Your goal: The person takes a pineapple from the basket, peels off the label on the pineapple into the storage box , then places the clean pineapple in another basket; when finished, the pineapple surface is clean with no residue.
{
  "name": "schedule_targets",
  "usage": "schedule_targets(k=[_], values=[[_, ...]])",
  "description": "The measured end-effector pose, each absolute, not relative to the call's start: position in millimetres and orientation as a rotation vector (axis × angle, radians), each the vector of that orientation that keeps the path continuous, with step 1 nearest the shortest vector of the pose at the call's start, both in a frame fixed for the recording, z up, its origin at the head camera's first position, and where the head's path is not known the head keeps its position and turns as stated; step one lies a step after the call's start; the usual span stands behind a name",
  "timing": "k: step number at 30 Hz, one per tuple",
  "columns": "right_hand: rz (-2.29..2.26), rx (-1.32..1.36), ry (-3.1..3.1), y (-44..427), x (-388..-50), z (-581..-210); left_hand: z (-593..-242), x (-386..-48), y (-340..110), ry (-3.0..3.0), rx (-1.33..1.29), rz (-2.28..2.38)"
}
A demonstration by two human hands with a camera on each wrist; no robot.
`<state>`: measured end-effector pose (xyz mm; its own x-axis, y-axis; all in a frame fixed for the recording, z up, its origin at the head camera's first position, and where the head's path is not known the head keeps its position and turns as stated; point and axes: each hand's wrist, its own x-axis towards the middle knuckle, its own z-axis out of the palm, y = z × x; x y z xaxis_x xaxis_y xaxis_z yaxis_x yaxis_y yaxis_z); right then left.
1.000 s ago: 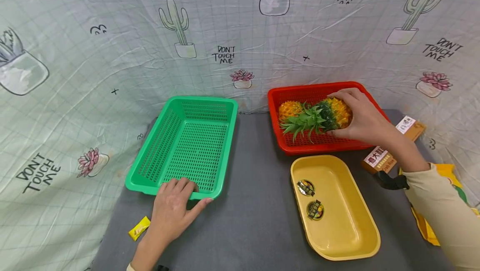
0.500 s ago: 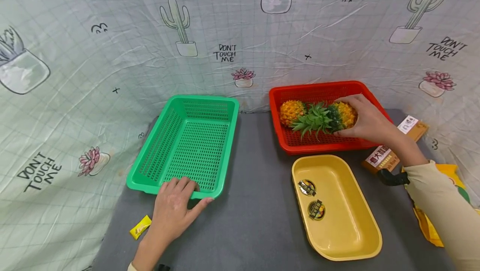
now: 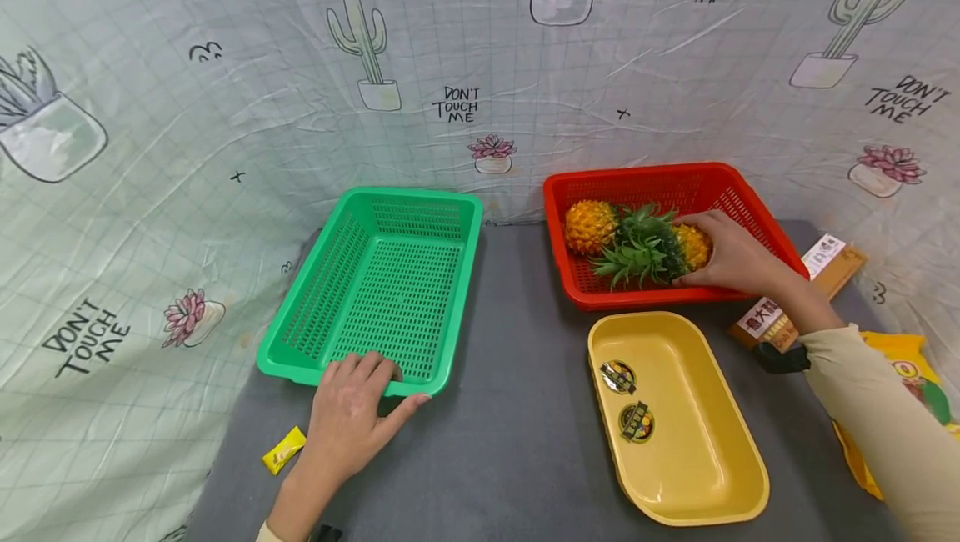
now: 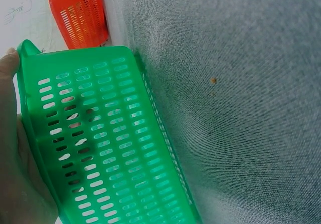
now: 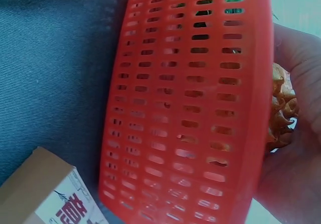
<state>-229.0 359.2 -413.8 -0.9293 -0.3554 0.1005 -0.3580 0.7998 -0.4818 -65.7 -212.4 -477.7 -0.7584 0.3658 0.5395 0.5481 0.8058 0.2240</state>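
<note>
My right hand [image 3: 738, 257] holds a pineapple [image 3: 692, 247] by its yellow body, down inside the red basket [image 3: 573, 290]. Its green leaves point left, over towards a second pineapple [image 3: 589, 228] lying at the basket's left end. In the right wrist view, the spiky pineapple skin [image 5: 281, 111] shows between the hand and the red basket wall. My left hand [image 3: 351, 417] grips the near rim of the green basket [image 3: 397, 300]. Its fingers reach over the rim to the inside, dark through the slots in the left wrist view, and the thumb stays outside.
A yellow tray [image 3: 690, 425] with two stickers stands in front of the red basket. Brown-and-white boxes [image 3: 767, 321] and a yellow bag [image 3: 903, 371] lie at the right. A small yellow packet [image 3: 284, 450] lies left of my left wrist. A printed cloth hangs behind.
My right hand has lowered the pineapple into the red basket, moving slightly right and down, so the second pineapple shows more fully. The left hand keeps its place on the green rim.
</note>
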Motion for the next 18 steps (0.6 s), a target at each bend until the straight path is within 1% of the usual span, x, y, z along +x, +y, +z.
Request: schedule_targets(k=[6,13,18], values=[[0.8,0.607,-2.998,359,-231,-418,-479,-64,-213,-2.532,-0.672,-0.511],[0.823,0.692,-3.043,363,-239,-420,-476,-64,-213,-2.554,-0.652,-0.511],[0.852,0.688,-3.104,366,-241,-423,-474,-65,-214,-2.56,-0.656,-0.508]])
